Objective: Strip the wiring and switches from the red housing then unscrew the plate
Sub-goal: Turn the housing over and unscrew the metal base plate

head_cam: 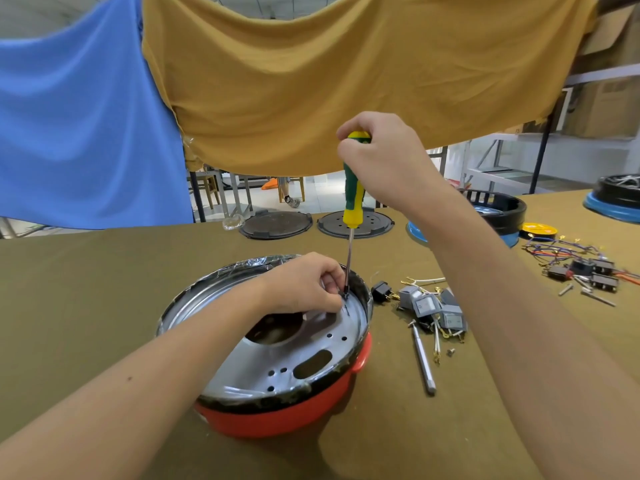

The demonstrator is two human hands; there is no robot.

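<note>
A screwdriver (353,188) is gripped upright by the right hand (377,157), its tip pinched below by left hand (304,285) fingers on the plate (277,368).

a: what does the person wear on the arms?
b: both forearms are bare right up to the frame edge, no sleeve showing.
a: anything on the left hand (304,284) or right hand (379,152)?
b: bare too. the left forearm has one small dark mole.
</note>
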